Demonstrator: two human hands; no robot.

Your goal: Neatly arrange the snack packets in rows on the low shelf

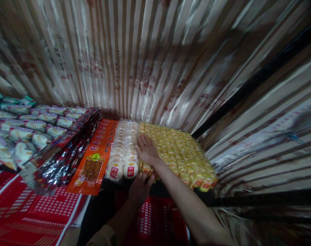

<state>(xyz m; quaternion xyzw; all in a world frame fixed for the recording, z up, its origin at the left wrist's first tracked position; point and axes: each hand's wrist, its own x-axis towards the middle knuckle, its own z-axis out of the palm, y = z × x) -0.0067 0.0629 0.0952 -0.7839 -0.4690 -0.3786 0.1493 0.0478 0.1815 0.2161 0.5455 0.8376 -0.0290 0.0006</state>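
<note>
Rows of small yellow-wrapped packets (181,150) stand packed together on a dark shelf. My right hand (148,149) lies flat across their left part, palm down and fingers stretched out. Lower down, my left hand (140,187) touches the front of the same rows with its fingertips, fingers slightly apart. Neither hand grips a packet that I can see. Directly left of the yellow packets are two rows of round white pastries in clear wrap (130,168), with red labels. Beside those lies an orange snack packet (92,164) with brown sticks pictured on it.
Dark red shiny packets (65,157) lie overlapped further left, then white-and-blue bags (37,124). Red perforated baskets (39,208) sit below the shelf. Striped, printed sheeting (145,61) hangs behind, and a black pole (247,87) slants down at the right.
</note>
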